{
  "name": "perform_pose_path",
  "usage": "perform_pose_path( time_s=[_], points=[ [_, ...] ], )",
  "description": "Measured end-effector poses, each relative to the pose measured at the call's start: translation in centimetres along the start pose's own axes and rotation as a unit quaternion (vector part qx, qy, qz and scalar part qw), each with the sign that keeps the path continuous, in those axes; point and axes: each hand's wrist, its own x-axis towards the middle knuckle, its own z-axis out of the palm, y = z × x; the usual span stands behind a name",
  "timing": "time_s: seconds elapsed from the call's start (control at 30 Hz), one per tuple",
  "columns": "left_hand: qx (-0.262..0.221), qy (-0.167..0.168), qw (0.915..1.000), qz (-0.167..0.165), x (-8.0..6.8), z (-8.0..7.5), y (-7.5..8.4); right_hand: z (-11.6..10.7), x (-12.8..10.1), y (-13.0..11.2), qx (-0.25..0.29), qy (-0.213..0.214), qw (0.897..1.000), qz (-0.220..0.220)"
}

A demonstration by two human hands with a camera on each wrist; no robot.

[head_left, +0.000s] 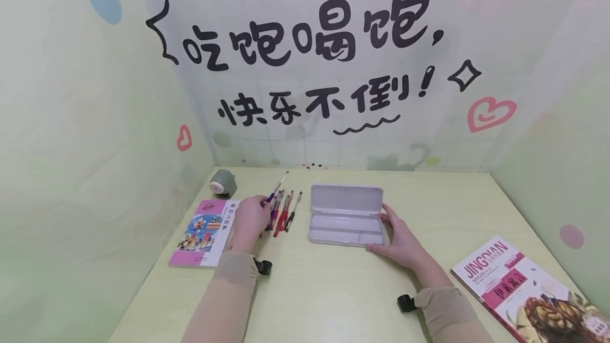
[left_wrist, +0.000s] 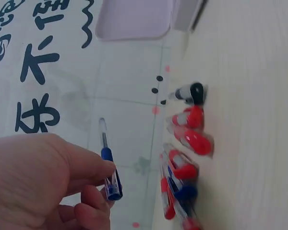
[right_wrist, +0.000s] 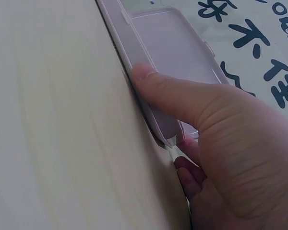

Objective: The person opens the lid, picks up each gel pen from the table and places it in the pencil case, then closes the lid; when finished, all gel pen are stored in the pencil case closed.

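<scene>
Pale yellow-green desk (head_left: 333,290), smooth, boxed in by lettered walls. My left hand (head_left: 249,221) pinches a clear, blue-capped pen (head_left: 278,188), tip tilted up, above the red, blue and black pens (head_left: 283,211) lying loose. My right hand (head_left: 402,241) holds the open, rounded plastic pencil case (head_left: 346,215) by its right end, thumb curled along its front edge.

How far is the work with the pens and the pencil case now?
Done: the pencil case lies open, its tray bare. In hand: the left hand pinches one blue pen, lifted off the table; the right hand holds the case's right end. Left: the other pens lie in a row beside the case.
</scene>
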Motion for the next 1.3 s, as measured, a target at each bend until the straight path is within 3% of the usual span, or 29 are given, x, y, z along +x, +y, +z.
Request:
perform_pose_path(
  time_s=[0.2, 0.37, 0.67, 0.8, 0.97, 1.3],
  points=[
    [-0.041, 0.005, 0.9956, 0.084, -1.2, 1.0, 3.1, -0.1, 0.1, -0.3, -0.011, -0.006, 1.000, -0.009],
    [-0.023, -0.004, 0.9886, 0.149, -2.1, 2.7, 5.0, -0.2, 0.2, -0.2, -0.010, -0.010, 1.000, -0.006],
    [0.022, -0.048, 0.9717, 0.230, -2.9, 5.9, 5.9, -0.1, 0.2, -0.1, -0.007, -0.015, 1.000, 0.006],
    [0.041, -0.060, 0.9633, 0.258, -3.3, 6.6, 6.4, -0.2, 0.0, -0.2, -0.017, -0.019, 1.000, 0.007],
    [0.043, -0.075, 0.9583, 0.272, -3.7, 7.1, 6.7, -0.2, 0.0, -0.2, -0.020, -0.021, 1.000, 0.004],
    [0.043, -0.103, 0.9595, 0.259, -4.0, 8.0, 6.4, -0.1, 0.0, -0.3, -0.019, -0.018, 1.000, 0.013]
  ],
)
